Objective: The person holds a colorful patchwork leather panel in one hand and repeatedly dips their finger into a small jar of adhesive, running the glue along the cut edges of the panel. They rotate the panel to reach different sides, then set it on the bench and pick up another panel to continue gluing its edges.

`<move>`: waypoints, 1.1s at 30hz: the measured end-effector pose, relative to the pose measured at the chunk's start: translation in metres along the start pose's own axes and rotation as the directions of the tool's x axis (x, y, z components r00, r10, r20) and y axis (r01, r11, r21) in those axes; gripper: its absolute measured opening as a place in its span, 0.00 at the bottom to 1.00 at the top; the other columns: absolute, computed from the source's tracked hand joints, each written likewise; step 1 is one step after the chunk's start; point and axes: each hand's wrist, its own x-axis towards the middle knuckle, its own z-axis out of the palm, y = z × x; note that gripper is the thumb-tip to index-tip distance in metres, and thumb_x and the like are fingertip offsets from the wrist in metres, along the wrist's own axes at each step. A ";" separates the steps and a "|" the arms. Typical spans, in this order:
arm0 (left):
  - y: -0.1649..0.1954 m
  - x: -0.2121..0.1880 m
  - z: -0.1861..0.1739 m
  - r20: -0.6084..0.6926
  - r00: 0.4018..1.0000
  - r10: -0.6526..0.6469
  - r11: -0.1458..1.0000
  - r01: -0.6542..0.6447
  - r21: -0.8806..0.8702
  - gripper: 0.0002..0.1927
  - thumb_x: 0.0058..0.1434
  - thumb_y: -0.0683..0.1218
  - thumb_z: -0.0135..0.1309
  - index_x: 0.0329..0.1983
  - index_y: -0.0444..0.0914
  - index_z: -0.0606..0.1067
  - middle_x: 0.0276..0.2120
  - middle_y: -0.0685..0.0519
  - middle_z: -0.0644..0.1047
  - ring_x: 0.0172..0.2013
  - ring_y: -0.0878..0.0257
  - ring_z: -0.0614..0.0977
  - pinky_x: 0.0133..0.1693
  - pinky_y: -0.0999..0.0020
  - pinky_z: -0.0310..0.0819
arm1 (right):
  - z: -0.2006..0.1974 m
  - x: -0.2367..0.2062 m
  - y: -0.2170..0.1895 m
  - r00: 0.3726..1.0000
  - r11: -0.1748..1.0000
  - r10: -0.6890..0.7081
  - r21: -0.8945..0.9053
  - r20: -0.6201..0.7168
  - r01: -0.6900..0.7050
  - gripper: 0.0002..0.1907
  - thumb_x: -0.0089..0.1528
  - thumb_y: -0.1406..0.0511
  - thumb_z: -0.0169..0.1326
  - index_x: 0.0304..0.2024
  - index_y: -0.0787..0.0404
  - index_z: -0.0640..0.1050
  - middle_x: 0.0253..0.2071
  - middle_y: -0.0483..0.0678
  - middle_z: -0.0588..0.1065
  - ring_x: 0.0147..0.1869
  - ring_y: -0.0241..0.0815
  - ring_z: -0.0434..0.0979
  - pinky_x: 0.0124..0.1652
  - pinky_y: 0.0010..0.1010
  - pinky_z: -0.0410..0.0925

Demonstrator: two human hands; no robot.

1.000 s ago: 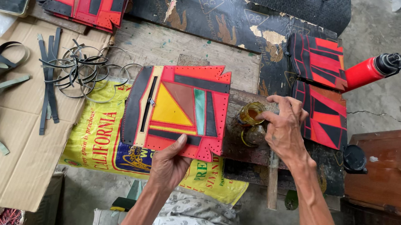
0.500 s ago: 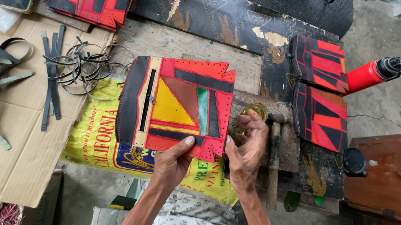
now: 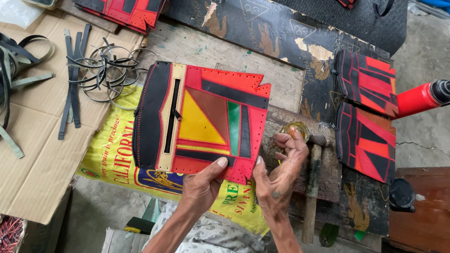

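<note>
Single head cam, looks steeply down, close over workbench point(image 3: 225, 52) w/ both hands at bottom centre.

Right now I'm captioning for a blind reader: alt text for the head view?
Two bare hands, left hand and right hand, pinch the lower edge of a red, black and yellow patchwork leather panel with a zip, beside a wooden-handled hammer.

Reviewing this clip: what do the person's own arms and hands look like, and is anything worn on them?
Both forearms are bare, with no sleeves showing, and lean and sinewy. The left hand and right hand wear no gloves, rings or watch that I can see. Fingernails are short and pale. A small dark mark sits on the back of the right hand; a tattoo or a stain, I cannot tell.
</note>
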 end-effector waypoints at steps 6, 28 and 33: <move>0.004 0.004 0.010 -0.101 0.994 0.033 0.998 -0.039 -0.055 0.21 0.59 0.30 0.52 0.57 0.27 0.69 0.49 0.41 0.79 0.48 0.52 0.83 0.52 0.56 0.82 | 0.007 -0.006 -0.005 0.998 0.999 -0.014 -0.041 -0.063 0.011 0.37 0.57 0.67 0.60 0.68 0.62 0.65 0.58 0.48 0.68 0.64 0.40 0.66 0.59 0.35 0.59; 0.004 0.013 0.009 -0.179 0.982 -0.054 0.995 0.038 -0.087 0.14 0.60 0.31 0.51 0.48 0.19 0.72 0.45 0.35 0.80 0.44 0.48 0.85 0.51 0.54 0.84 | -0.010 -0.021 -0.016 0.928 0.862 -0.332 -0.344 0.171 0.372 0.30 0.57 0.79 0.51 0.58 0.50 0.80 0.54 0.48 0.70 0.61 0.47 0.63 0.61 0.35 0.60; 0.004 0.013 0.008 -0.188 0.981 -0.056 0.995 0.039 -0.094 0.13 0.60 0.31 0.51 0.48 0.20 0.72 0.44 0.36 0.80 0.44 0.49 0.85 0.50 0.55 0.84 | -0.012 -0.017 -0.018 0.895 0.778 -0.397 -0.443 0.204 0.446 0.32 0.53 0.80 0.50 0.58 0.53 0.80 0.54 0.51 0.70 0.60 0.53 0.62 0.60 0.41 0.60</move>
